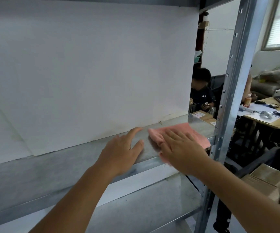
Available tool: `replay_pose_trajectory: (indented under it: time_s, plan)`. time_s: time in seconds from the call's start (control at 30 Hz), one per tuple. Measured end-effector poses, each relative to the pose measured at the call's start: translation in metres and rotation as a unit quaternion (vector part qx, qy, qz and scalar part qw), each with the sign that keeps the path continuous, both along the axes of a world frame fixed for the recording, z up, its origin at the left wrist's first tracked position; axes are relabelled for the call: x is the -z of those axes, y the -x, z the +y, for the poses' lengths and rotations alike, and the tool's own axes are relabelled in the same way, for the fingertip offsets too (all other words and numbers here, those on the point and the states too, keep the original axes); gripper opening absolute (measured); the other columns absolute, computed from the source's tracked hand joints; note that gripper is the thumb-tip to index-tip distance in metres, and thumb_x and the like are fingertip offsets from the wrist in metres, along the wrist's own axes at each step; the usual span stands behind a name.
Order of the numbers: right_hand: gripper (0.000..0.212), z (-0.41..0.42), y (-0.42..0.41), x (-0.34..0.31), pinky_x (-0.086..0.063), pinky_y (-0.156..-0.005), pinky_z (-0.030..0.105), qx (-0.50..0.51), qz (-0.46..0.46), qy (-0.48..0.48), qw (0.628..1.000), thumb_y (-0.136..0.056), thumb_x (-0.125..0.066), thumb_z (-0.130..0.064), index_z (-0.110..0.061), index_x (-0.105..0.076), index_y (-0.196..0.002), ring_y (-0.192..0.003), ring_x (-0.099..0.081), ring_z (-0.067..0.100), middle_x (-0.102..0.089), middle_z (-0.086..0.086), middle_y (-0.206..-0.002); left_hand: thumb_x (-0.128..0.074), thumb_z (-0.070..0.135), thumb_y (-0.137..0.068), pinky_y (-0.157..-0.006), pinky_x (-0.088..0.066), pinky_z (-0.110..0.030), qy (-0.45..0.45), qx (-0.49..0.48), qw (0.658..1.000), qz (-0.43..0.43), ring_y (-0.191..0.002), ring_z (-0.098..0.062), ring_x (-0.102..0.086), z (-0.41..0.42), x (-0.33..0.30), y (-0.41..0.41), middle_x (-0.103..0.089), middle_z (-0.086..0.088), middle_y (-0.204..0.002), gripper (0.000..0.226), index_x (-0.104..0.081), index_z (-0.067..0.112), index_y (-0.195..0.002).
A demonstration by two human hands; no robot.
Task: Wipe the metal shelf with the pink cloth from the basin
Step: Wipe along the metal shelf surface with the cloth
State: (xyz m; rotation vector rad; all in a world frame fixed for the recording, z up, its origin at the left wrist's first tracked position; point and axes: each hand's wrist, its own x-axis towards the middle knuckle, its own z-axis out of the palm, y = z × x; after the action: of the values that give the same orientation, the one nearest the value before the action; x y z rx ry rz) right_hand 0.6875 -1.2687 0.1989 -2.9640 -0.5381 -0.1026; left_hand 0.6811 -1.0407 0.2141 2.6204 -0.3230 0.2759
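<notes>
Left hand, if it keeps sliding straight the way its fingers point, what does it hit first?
Probably the white back panel: the left hand lies flat on the metal shelf, fingers aimed toward it. Depth is unclear.

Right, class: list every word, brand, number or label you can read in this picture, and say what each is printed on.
"FILA": white letters on the dark T-shirt of the person seated behind the shelf.
Labels on the cardboard boxes: too small to read.
Bottle label and desk papers: blurred, unreadable.
Pink cloth, metal shelf: no text.

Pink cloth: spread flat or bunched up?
Mostly flat: pink cloth lies spread on the metal shelf under the right hand.
</notes>
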Motion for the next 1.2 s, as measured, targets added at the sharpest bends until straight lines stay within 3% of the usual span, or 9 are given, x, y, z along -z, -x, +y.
replay_pose_trajectory:
  time_s: [0.13,0.27,0.37,0.53,0.7,0.8,0.93,1.03,1.2]
  plan:
    - [0.081,-0.002,-0.003,0.006,0.003,-0.132,0.048,-0.001,0.002,-0.043,0.999,-0.096,0.008,-0.063,-0.034,-0.010,-0.169,-0.168,0.001,0.019,-0.008,-0.006,-0.180,-0.031,0.064,-0.093,-0.088,-0.049,-0.047,-0.014,0.005,1.000,-0.009,-0.101,-0.025,-0.055,-0.005,0.002,-0.004,-0.052,0.009,-0.085,0.052,-0.034,0.054,-0.144]
    - [0.075,-0.012,-0.044,-0.018,-0.012,-0.133,0.061,-0.027,0.005,0.081,0.996,-0.103,-0.012,-0.060,-0.023,-0.014,-0.169,-0.168,-0.004,0.031,-0.008,0.007,-0.180,-0.032,0.064,-0.093,-0.092,-0.047,-0.048,-0.033,0.004,0.999,-0.005,-0.107,-0.028,-0.054,-0.014,0.001,-0.008,-0.053,0.001,-0.096,0.054,-0.032,0.054,-0.147]
    - [0.084,-0.018,-0.045,-0.019,-0.015,-0.132,0.064,-0.064,0.004,0.130,0.989,-0.097,0.000,-0.064,-0.021,-0.016,-0.168,-0.167,-0.004,0.034,-0.007,0.010,-0.180,-0.030,0.065,-0.091,-0.092,-0.046,-0.048,-0.023,0.005,1.000,-0.004,-0.109,-0.027,-0.053,-0.019,0.001,-0.013,-0.054,0.004,-0.098,0.056,-0.032,0.056,-0.146]
    - [0.071,0.007,0.001,0.014,0.008,-0.131,0.044,-0.114,0.000,-0.056,0.992,-0.100,0.005,-0.066,-0.043,-0.007,-0.167,-0.164,0.012,0.011,0.000,-0.016,-0.176,-0.029,0.055,-0.099,-0.089,-0.045,-0.043,0.025,-0.010,1.000,-0.008,-0.108,-0.016,-0.055,-0.011,0.008,-0.018,-0.063,0.011,-0.111,0.044,-0.032,0.058,-0.142]
    - [0.076,0.000,-0.019,0.000,0.002,-0.133,0.050,-0.109,-0.007,0.000,0.994,-0.098,0.003,-0.066,-0.038,-0.010,-0.167,-0.167,0.000,0.017,-0.010,-0.008,-0.178,-0.030,0.054,-0.099,-0.095,-0.045,-0.043,0.020,-0.014,1.000,-0.008,-0.115,-0.018,-0.057,-0.014,0.008,-0.017,-0.063,0.011,-0.124,0.046,-0.035,0.055,-0.144]
    - [0.075,-0.018,-0.041,-0.013,-0.013,-0.133,0.061,-0.063,-0.014,0.062,0.996,-0.100,-0.010,-0.063,-0.033,-0.015,-0.169,-0.167,-0.008,0.026,-0.015,0.002,-0.179,-0.030,0.058,-0.094,-0.092,-0.046,-0.044,0.012,-0.005,1.000,-0.005,-0.111,-0.020,-0.055,-0.019,0.004,-0.016,-0.058,0.011,-0.104,0.051,-0.036,0.055,-0.144]
    - [0.083,-0.021,-0.035,-0.001,-0.012,-0.133,0.061,-0.056,-0.011,0.046,0.997,-0.095,0.002,-0.065,-0.031,-0.013,-0.169,-0.168,-0.001,0.026,-0.010,0.000,-0.180,-0.035,0.059,-0.095,-0.081,-0.038,-0.038,-0.019,-0.008,1.000,-0.011,-0.108,-0.020,-0.053,-0.025,0.003,-0.021,-0.045,0.010,-0.094,0.050,-0.036,0.053,-0.145]
    - [0.084,-0.023,-0.030,0.009,-0.009,-0.134,0.059,-0.056,-0.020,0.000,0.998,-0.093,0.003,-0.067,-0.035,-0.015,-0.168,-0.168,-0.002,0.022,-0.013,-0.004,-0.179,-0.036,0.063,-0.095,-0.085,-0.035,-0.035,-0.027,-0.011,1.000,-0.013,-0.114,-0.018,-0.051,-0.031,0.002,-0.024,-0.055,0.008,-0.109,0.052,-0.035,0.054,-0.146]
    - [0.079,-0.043,-0.078,-0.016,-0.016,-0.131,0.066,-0.003,0.014,0.084,0.996,-0.102,-0.010,-0.067,-0.026,-0.013,-0.169,-0.167,-0.006,0.031,-0.012,0.007,-0.180,-0.040,0.061,-0.097,-0.101,-0.037,-0.040,-0.044,-0.009,0.999,-0.004,-0.127,-0.021,-0.047,-0.039,0.000,-0.029,-0.058,0.005,-0.135,0.052,-0.035,0.053,-0.148]
